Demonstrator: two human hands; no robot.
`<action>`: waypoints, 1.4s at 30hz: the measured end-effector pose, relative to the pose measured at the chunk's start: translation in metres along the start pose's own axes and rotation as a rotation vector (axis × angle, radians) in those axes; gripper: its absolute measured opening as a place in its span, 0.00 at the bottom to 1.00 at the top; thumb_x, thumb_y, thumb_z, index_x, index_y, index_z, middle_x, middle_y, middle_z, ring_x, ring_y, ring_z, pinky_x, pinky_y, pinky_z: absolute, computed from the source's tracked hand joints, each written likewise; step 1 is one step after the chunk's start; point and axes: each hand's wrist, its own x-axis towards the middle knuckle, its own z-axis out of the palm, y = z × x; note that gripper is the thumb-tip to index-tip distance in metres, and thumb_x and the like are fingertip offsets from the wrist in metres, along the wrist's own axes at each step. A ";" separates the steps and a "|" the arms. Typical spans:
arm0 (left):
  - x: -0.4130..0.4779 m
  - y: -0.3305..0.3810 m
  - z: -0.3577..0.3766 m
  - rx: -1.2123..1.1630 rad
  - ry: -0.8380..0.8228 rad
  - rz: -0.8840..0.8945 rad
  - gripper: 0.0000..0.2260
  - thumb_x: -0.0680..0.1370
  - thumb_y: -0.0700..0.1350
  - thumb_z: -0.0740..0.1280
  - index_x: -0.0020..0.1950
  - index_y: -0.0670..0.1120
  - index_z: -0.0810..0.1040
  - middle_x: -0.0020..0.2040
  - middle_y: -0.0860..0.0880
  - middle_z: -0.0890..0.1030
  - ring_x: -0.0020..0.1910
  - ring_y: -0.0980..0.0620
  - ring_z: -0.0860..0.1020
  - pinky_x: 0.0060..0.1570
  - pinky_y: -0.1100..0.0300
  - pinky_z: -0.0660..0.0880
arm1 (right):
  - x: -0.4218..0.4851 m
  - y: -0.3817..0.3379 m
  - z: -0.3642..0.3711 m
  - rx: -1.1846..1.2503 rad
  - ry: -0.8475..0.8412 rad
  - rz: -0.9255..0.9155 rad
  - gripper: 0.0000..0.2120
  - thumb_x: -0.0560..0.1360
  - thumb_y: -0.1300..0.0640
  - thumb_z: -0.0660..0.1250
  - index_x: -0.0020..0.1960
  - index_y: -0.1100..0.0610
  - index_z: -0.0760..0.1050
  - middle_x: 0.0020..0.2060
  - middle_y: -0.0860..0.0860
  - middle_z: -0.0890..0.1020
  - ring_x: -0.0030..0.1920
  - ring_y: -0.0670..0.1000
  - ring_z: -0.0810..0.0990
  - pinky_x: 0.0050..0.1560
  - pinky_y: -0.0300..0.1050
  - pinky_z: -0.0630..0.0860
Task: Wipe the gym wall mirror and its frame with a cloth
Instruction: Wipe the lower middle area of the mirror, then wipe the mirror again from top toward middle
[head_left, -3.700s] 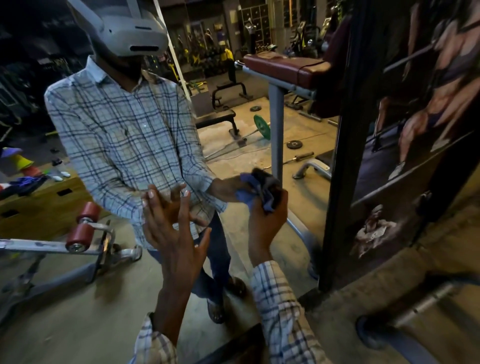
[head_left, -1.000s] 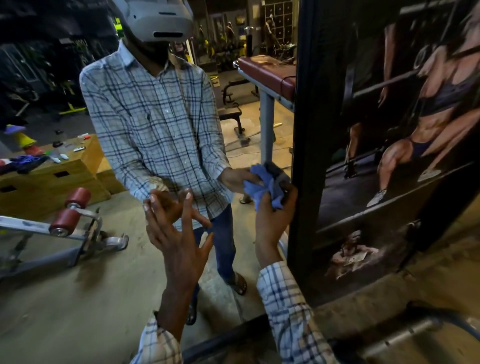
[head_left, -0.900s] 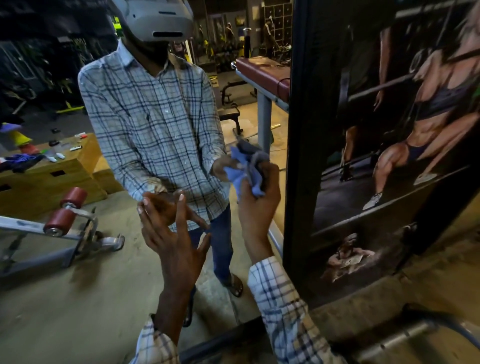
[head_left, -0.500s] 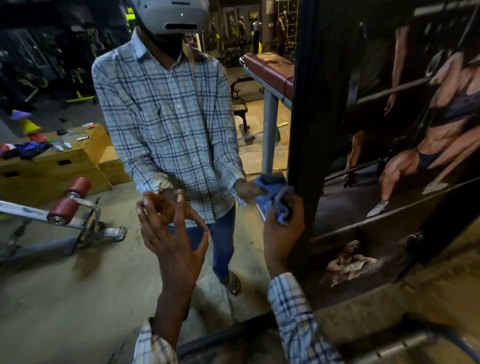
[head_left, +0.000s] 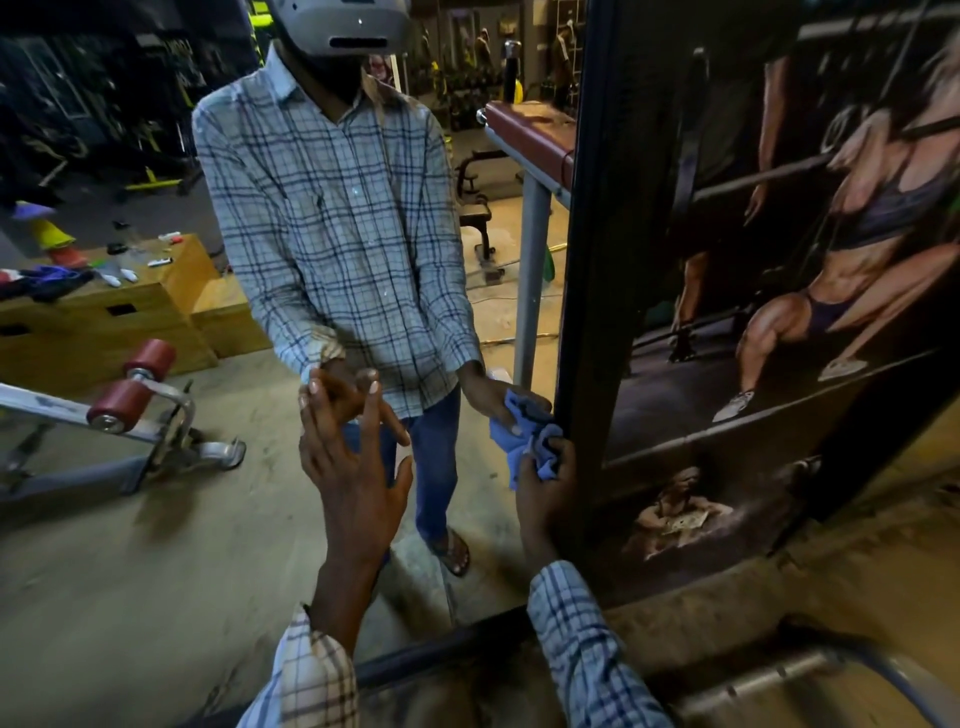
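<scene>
Blue cloth (head_left: 527, 449), one, gripped in right hand (head_left: 545, 486) against frame (head_left: 582, 260); left hand (head_left: 353, 467) spread.

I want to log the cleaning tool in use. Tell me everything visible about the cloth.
The cloth is soft blue fabric, crumpled into a wad with darker folds. The right hand grips it and presses it to the mirror glass, right beside the black frame upright. A loose corner hangs down. Its reflection meets it, so its exact outline is hard to tell.
</scene>
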 end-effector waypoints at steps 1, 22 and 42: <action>-0.001 0.000 -0.002 -0.018 -0.004 -0.003 0.46 0.74 0.48 0.79 0.85 0.50 0.56 0.84 0.36 0.43 0.84 0.40 0.40 0.75 0.33 0.54 | -0.001 -0.007 -0.002 0.016 -0.011 0.008 0.12 0.78 0.61 0.72 0.60 0.58 0.78 0.53 0.45 0.80 0.53 0.42 0.79 0.59 0.34 0.75; -0.048 0.029 -0.096 -0.560 -0.353 0.000 0.15 0.78 0.56 0.75 0.63 0.63 0.77 0.51 0.71 0.81 0.51 0.67 0.81 0.44 0.65 0.79 | -0.096 -0.099 -0.071 0.173 -0.551 0.117 0.15 0.80 0.70 0.64 0.51 0.51 0.80 0.40 0.41 0.87 0.44 0.44 0.84 0.45 0.36 0.78; -0.070 0.041 -0.136 -1.242 -0.187 -0.781 0.09 0.84 0.46 0.67 0.60 0.47 0.84 0.50 0.47 0.88 0.49 0.48 0.87 0.46 0.57 0.84 | -0.130 -0.108 -0.119 0.184 -0.755 0.189 0.08 0.74 0.56 0.70 0.53 0.51 0.81 0.49 0.52 0.86 0.52 0.53 0.85 0.57 0.51 0.81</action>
